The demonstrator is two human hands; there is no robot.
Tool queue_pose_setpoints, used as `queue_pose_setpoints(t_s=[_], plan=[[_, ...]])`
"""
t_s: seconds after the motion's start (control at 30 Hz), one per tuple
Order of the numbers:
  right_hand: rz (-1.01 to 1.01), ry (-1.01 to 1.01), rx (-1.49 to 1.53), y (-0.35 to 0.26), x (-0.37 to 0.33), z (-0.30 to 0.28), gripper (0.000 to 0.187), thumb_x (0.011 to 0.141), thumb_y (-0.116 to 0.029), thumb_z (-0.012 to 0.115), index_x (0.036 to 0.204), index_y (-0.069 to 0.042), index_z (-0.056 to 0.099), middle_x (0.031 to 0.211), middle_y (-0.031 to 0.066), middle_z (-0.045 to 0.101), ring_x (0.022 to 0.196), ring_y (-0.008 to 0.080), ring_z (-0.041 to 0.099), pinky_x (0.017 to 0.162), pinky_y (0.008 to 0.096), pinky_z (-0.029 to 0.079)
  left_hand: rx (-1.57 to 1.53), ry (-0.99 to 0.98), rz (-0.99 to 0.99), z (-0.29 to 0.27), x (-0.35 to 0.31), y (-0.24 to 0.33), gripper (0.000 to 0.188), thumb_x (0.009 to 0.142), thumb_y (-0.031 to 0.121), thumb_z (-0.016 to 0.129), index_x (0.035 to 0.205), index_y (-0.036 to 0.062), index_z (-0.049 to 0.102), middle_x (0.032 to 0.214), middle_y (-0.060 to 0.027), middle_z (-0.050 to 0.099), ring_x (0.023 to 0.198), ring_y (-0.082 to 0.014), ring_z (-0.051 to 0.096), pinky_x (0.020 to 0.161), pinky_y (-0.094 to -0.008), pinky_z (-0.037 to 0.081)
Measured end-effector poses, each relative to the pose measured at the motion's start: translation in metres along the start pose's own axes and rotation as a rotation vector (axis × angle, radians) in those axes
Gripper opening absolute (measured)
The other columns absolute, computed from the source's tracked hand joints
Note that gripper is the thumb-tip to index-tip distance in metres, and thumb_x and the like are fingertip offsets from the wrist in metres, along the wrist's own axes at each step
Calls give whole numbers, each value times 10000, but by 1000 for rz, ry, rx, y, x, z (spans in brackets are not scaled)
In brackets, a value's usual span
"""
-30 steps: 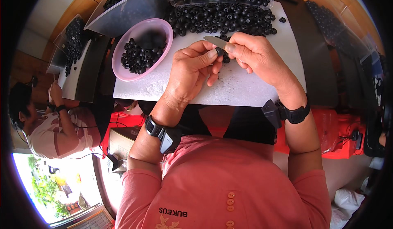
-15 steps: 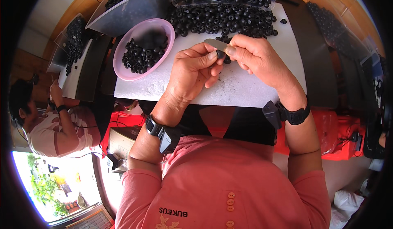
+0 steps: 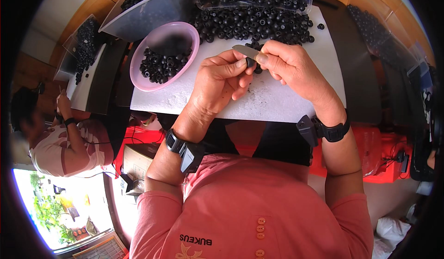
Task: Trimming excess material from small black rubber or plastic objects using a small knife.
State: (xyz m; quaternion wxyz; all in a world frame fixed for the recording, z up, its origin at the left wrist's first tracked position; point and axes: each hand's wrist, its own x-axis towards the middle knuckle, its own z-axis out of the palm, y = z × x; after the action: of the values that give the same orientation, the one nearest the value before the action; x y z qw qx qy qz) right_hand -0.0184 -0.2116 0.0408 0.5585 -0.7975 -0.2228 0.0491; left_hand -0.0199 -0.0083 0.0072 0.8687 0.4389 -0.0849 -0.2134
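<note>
My left hand (image 3: 218,78) pinches one small round black piece (image 3: 250,62) between thumb and fingers, over the white foam board (image 3: 185,99). In my right hand (image 3: 291,69) is a small knife (image 3: 245,51), its handle mostly hidden by the fingers. The grey blade points left and lies across the top of the black piece, against or just over it; which of the two I cannot tell. A few more black pieces (image 3: 257,68) lie just behind the hands, partly covered by them.
A pink bowl (image 3: 135,69) of black pieces stands at the left. Beyond the hands spreads a large pile of black pieces (image 3: 249,25), spilling from a clear bin (image 3: 252,5). Another bin (image 3: 138,20) stands at the back left. Further left, another person (image 3: 69,143) sits working.
Everything in the picture has shifted very slightly. Both hands keep the same hold on the knife and the black piece.
</note>
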Motion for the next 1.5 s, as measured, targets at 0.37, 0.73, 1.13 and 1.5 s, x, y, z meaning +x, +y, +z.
queue_pose_setpoints(t_s=[0.37, 0.73, 1.13, 1.5], plan=[[-1, -1, -5, 1, 0, 1, 273, 969, -220, 592, 795, -9, 580, 579, 23, 493, 548, 89, 432, 501, 293, 351, 0, -22, -13, 2, -1, 2, 166, 976, 71, 534, 1045, -74, 574, 868, -135, 589, 609, -139, 510, 406, -235, 373], [-66, 24, -47, 1, -1, 2, 263, 961, -213, 599, 794, -12, 570, 562, 36, 477, 529, 102, 427, 495, 303, 350, -41, -33, -25, -1, 0, 3, 168, 961, 43, 539, 1049, -93, 584, 852, -125, 604, 600, -137, 518, 402, -237, 367], [-74, 23, -23, 4, 0, 3, 265, 963, -218, 600, 789, -21, 573, 555, 26, 462, 522, 93, 416, 485, 299, 338, -25, -51, -24, -2, 0, 2, 222, 963, 85, 554, 1079, -103, 569, 874, -145, 583, 608, -128, 489, 408, -225, 358], [-101, 29, -59, 5, -1, 4, 262, 961, -213, 607, 796, -14, 564, 553, 56, 474, 511, 119, 425, 487, 311, 354, -44, -54, -31, -2, 0, 1, 156, 959, 45, 541, 1015, -93, 588, 845, -135, 608, 595, -139, 518, 399, -236, 354]])
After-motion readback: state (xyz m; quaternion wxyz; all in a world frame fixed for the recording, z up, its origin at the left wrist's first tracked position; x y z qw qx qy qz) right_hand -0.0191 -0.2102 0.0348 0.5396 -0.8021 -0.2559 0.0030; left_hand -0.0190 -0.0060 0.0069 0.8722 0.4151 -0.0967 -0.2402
